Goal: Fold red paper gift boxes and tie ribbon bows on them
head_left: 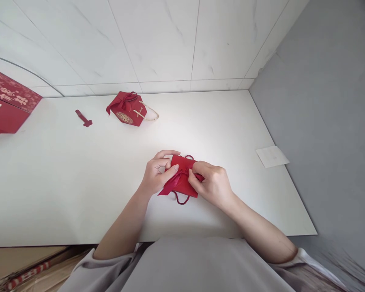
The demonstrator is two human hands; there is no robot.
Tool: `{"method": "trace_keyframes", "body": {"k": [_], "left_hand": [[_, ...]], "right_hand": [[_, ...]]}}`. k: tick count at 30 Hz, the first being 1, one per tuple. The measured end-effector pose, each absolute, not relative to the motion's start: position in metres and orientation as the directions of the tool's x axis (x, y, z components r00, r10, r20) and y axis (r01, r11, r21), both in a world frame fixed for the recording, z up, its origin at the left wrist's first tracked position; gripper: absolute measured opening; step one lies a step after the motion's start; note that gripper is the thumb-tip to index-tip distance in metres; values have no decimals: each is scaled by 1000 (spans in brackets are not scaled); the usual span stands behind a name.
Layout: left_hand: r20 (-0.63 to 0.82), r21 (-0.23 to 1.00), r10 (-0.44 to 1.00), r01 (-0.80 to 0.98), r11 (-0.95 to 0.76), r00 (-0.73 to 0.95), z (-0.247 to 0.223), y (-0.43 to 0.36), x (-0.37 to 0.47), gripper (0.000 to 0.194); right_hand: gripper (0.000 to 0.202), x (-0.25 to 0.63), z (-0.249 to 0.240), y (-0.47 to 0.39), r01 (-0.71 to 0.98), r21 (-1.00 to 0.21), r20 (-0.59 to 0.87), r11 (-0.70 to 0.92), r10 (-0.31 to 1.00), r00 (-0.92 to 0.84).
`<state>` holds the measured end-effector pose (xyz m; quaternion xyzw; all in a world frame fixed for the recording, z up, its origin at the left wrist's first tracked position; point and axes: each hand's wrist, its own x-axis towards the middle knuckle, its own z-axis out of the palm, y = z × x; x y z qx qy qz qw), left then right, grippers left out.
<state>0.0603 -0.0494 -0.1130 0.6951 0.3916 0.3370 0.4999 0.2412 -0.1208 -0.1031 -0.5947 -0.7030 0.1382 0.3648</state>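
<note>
Right in front of me on the white table lies a small red gift box (186, 187) with dark red cord handles showing on its far and near sides. A red ribbon (170, 184) crosses its top, one loose tail hanging to the left. My left hand (158, 172) holds the box's left side, thumb on top by the ribbon and index finger along the far edge. With bent fingers pinched together, my right hand (211, 180) grips the ribbon near the middle right of the box. The ribbon's right end is mostly hidden behind those fingers.
A red hexagonal gift box (129, 109) with a bow and gold rope handle stands near the tiled wall. Left of it lies a small red strip (83, 118). A large red carton (10, 103) sits far left; a white paper (272, 157) rests at the right edge.
</note>
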Motion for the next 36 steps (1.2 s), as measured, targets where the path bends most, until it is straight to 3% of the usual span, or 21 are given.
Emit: {"method": "trace_keyframes", "body": {"k": [5,9,12,20,23,32,36], "left_hand": [[26,981,873,158,-117,488,-114,-47,61,46],[-3,996,823,72,-46,569,-114,-44,57,39],[6,998,802,52,-46,597,-115,-44,55,31],[47,988,845,101,-118,533,-115,-51,62,34],[50,983,842,120,-136,537,-113,-53,64,38],[44,975,847,161,-151,529,-111,-54,66,42],[32,975,848,170,-143,529,-109,-54,67,42]], "right_hand": [[23,243,-102,-122,740,-620,351,262,936,-37],[9,249,-96,-128,631,-746,268,214,963,-10],[11,252,-91,-133,596,-783,201,179,979,-31],[11,248,-94,-131,814,-486,379,319,916,-133],[13,247,-97,-130,835,-435,413,336,899,-147],[14,242,-94,-125,777,-584,312,235,949,-53],[17,238,-94,-124,787,-591,279,176,960,-5]]}}
